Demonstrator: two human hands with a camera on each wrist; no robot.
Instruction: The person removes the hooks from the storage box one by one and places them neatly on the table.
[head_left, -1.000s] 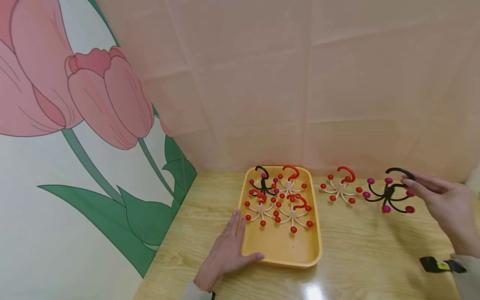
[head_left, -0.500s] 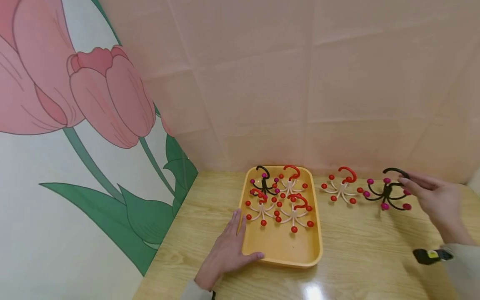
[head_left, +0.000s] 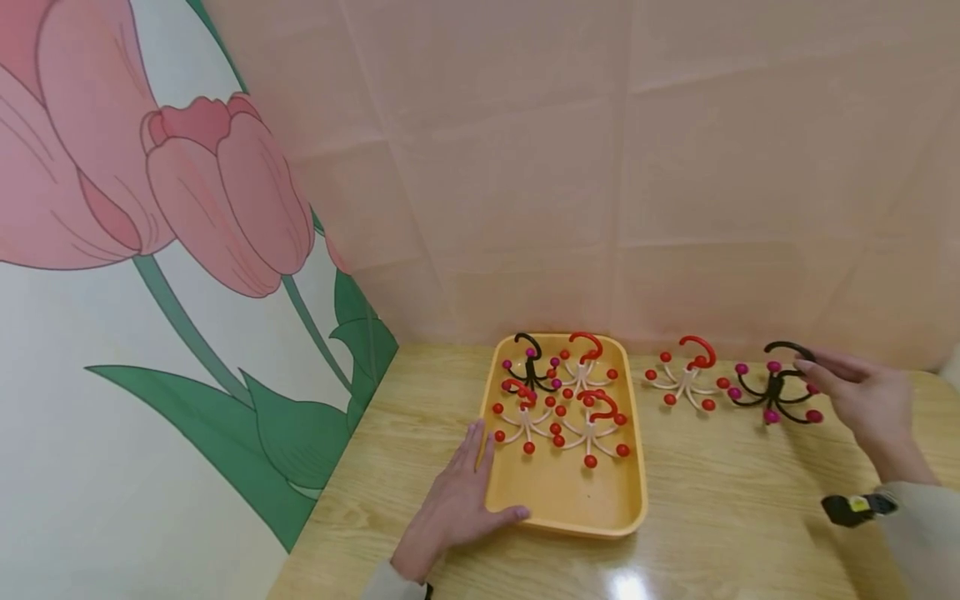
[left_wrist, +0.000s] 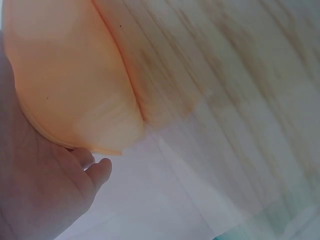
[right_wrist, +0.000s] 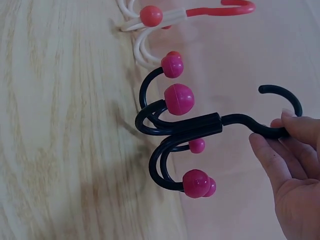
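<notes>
My right hand [head_left: 870, 400] pinches the top hook of a black multi-arm hook hanger [head_left: 775, 386] with magenta ball tips. In the right wrist view the thumb and fingers grip the hook's curve, and the black hanger [right_wrist: 195, 127] has its arms towards the tabletop. Whether it touches the table, I cannot tell. Just left of it stands a white hanger [head_left: 686, 382] with a red hook and red balls. My left hand [head_left: 453, 500] rests along the yellow tray [head_left: 570, 504], fingers straight by its left side, thumb at the front rim.
Inside the tray's back half stand one black hanger [head_left: 531, 375] and three white ones with red hooks, such as the front white hanger [head_left: 590, 432]. A pink cloth [head_left: 510, 183] hangs behind the wooden table [head_left: 720, 500]. A tulip-printed panel [head_left: 225, 333] borders the left.
My right hand has moved a little to the left with the black hanger, closer to the white one beside it. My left hand stays on the tray.
</notes>
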